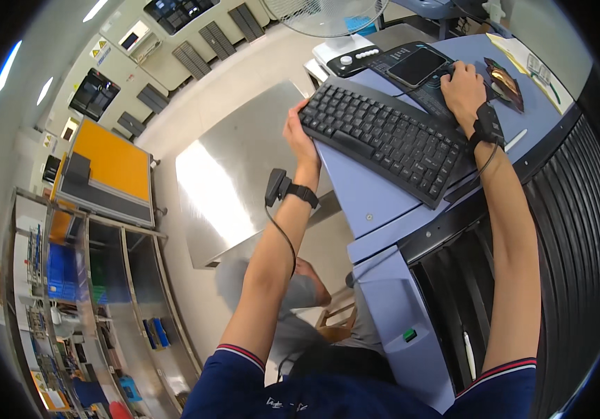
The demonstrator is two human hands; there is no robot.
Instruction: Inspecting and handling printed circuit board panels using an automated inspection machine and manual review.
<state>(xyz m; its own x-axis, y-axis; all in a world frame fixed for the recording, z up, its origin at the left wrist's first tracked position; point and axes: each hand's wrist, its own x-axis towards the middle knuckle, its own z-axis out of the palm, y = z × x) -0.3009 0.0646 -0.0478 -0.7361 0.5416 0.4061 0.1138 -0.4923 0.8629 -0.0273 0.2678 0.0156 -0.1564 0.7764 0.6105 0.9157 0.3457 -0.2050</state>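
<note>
A black keyboard (384, 133) lies slantwise over the front of the blue-grey worktop (352, 188), its left end jutting past the edge. My left hand (301, 136) grips that left end, with some fingers hidden under it. Beyond the keyboard, my right hand (463, 91) curls over a small dark computer mouse (447, 72), mostly covered by the fingers. The mouse rests on a black panel (401, 52), beside a dark-screened phone-like device (418, 66). Each wrist wears a black strap with a cabled module.
A white fan (345, 52) stands at the far left of the worktop. Right of my right hand lie a crumpled shiny packet (502, 84), papers (534, 66) and a white pen (516, 140). A steel table (244, 160) stands left; black ribbed covering (565, 188) borders the right.
</note>
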